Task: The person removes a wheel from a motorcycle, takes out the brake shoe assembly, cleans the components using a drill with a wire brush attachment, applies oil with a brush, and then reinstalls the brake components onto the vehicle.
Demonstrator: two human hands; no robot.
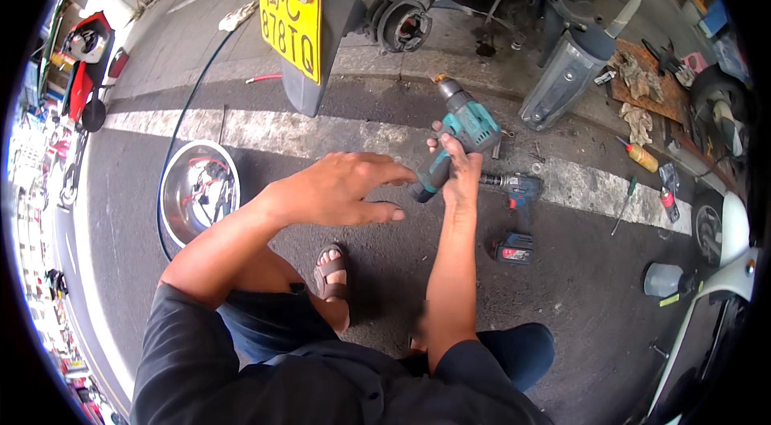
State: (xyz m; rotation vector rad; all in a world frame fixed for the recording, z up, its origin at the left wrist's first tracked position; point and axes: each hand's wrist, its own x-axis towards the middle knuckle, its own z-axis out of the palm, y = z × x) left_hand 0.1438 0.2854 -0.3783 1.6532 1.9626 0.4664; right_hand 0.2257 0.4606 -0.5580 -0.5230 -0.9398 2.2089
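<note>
My right hand (458, 164) is wrapped round a teal cordless drill (472, 126), which is tilted with its chuck pointing up and away toward the vehicle. The lower end of its handle points back left, toward my left hand (349, 188). That left hand is held in the air palm down, thumb and fingers apart, with its fingertips close to the handle end; whether they touch it I cannot tell. Below and right of the drill, a blue-and-black cordless impact wrench (524, 200) lies on the ground, a red-marked battery pack (514, 249) at its base.
Ahead stands a vehicle's underside with an exposed round hub (405, 26), a yellow plate (291, 28) and a grey guard (566, 76). A metal basin (166, 184) of parts sits left beside a hose (193, 92). Rightward lie a screwdriver (625, 204), bottle (642, 157) and rags (638, 76).
</note>
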